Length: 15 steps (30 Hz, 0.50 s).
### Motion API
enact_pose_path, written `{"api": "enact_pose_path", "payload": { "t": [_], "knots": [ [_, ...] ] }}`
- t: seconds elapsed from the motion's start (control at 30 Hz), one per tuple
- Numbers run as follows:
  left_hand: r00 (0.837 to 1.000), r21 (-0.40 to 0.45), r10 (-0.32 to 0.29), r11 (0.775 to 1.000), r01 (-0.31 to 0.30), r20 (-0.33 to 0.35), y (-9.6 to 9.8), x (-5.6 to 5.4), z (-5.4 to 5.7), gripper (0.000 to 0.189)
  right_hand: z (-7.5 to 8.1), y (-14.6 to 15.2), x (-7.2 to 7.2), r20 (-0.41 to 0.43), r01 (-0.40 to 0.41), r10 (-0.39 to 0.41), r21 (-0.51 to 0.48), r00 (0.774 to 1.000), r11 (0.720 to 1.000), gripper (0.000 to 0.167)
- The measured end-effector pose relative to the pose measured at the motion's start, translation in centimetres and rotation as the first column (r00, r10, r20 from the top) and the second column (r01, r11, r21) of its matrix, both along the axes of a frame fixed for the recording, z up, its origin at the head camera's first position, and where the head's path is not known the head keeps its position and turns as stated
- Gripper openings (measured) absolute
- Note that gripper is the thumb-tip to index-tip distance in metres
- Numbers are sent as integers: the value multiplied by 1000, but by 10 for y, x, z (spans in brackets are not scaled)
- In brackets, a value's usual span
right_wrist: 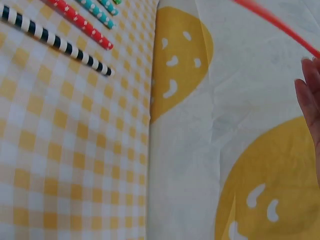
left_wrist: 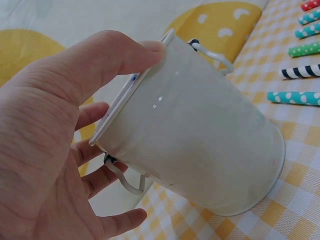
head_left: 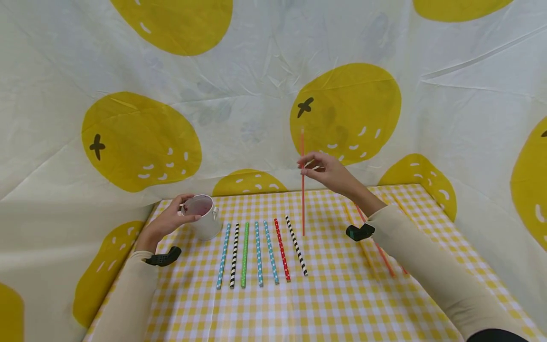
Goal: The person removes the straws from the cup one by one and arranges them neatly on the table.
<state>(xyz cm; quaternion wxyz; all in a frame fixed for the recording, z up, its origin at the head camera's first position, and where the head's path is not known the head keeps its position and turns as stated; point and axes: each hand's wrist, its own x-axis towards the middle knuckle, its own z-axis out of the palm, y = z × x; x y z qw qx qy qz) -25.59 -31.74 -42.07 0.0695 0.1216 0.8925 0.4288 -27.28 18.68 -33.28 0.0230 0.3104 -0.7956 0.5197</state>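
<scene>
At the table's back left stands a white bucket with small side handles. My left hand grips its rim; in the left wrist view the thumb lies on the near rim and the other fingers reach round the far side. To the right, my right hand pinches a thin red straw between thumb and fingertips, holding it upright over the table. In the right wrist view that straw crosses the top corner, with only part of the hand showing.
Several patterned paper straws lie in a row between the hands, among them a green one, a red one and a black-striped one. Thin yellow and red straws lie under the right forearm. A fabric wall rises behind the checked tablecloth.
</scene>
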Motion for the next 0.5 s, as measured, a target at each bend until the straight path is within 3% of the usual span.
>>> {"api": "enact_pose_path", "payload": {
  "t": [0.1,0.33,0.5],
  "knots": [
    [1000,15,-4,1000,4,4,0,0,0,83,-1,15,3,36,19,-19,-1,999,1000,24],
    [1000,31,-11,999,11,8,1,3,2,82,-25,52,-14,57,85,-85,9,995,996,28],
    [1000,19,-14,1000,14,-6,2,4,2,80,-31,77,-13,92,146,-146,15,985,989,28]
  ]
}}
